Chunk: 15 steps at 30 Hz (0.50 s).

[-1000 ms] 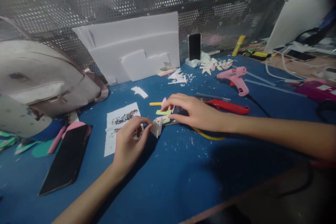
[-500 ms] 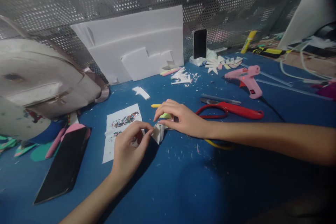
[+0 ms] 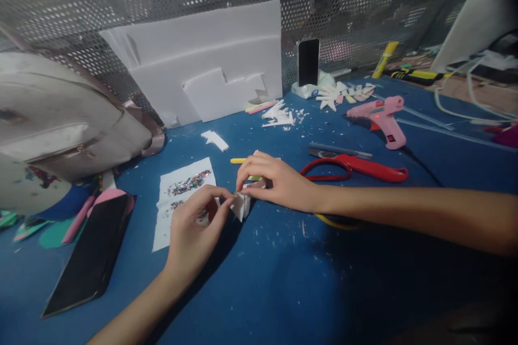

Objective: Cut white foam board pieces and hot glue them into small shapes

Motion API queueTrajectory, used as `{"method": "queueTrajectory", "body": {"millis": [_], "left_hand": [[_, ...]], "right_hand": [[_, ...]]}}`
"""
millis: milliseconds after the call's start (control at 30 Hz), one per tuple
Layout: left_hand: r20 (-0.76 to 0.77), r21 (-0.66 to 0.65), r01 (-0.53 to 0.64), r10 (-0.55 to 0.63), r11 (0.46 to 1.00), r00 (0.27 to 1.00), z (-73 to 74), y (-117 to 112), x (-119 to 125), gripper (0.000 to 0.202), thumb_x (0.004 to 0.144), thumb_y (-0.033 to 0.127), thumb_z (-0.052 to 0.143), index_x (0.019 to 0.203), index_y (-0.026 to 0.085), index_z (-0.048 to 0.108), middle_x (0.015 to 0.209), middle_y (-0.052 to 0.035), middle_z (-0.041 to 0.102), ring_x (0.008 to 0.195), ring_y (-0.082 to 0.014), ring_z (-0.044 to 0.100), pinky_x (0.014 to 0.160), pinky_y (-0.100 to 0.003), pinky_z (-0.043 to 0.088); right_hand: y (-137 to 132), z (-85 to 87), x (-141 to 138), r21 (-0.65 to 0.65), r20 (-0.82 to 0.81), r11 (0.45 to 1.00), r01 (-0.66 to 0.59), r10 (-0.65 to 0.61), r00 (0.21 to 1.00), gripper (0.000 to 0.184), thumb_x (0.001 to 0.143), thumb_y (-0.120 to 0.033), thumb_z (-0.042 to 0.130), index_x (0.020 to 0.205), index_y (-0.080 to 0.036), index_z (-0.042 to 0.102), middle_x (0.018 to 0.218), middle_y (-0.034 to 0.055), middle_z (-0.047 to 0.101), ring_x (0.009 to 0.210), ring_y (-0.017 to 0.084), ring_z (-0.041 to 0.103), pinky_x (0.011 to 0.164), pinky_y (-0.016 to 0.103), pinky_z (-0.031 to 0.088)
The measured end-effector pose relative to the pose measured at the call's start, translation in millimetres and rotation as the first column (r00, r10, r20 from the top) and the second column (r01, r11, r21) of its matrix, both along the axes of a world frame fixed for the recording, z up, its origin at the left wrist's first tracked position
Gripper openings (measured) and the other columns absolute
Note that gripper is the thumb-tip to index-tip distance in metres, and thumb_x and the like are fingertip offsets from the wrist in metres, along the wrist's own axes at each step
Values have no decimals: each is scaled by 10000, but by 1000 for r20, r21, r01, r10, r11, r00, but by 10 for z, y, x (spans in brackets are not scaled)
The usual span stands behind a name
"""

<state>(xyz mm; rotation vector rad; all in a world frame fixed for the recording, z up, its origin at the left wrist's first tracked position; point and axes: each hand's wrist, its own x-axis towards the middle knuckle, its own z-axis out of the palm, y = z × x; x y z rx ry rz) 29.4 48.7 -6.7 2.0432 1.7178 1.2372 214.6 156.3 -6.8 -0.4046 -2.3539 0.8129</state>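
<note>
Near the middle of the blue table, both hands meet at a small white folded piece (image 3: pixel 239 209), which looks like paper or thin foam. My left hand (image 3: pixel 194 229) pinches its top edge between thumb and forefinger. From the other side, my right hand (image 3: pixel 277 180) closes its thumb and bent fingers on the same edge, partly covering the piece. Something tiny may sit between the fingertips, too small to make out. Beside my left hand lies a white sheet (image 3: pixel 162 234) bearing colourful glittery bits (image 3: pixel 189 183). A yellow stick (image 3: pixel 237 160) pokes out behind my right hand.
Right of my hands lie red-handled scissors (image 3: pixel 370 168), a grey-blue cutter (image 3: pixel 340 151) and a pink glue gun (image 3: pixel 380 116) with a cord. A dark tablet (image 3: pixel 87 253) and a pale backpack (image 3: pixel 76 113) are left. White boards (image 3: pixel 210 38) and a phone (image 3: pixel 308 62) stand behind.
The fingertips of both hands have come closer together at the top of the white piece. The view has shifted slightly; the other things lie as before.
</note>
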Motion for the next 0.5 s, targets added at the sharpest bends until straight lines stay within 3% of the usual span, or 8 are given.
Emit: {"method": "queueTrajectory", "body": {"millis": [500], "left_hand": [[22, -15, -21, 21, 1000, 1000, -10, 10, -7, 72, 881, 178, 605, 836, 219, 644, 683, 47, 593, 543, -88, 483, 575, -242, 382]], "right_hand": [[-7, 3, 2, -1, 2, 1000, 7, -7, 1000, 51, 919, -247, 581, 894, -242, 625, 1014, 10, 637, 1168, 197, 511, 1080, 424, 243]]}}
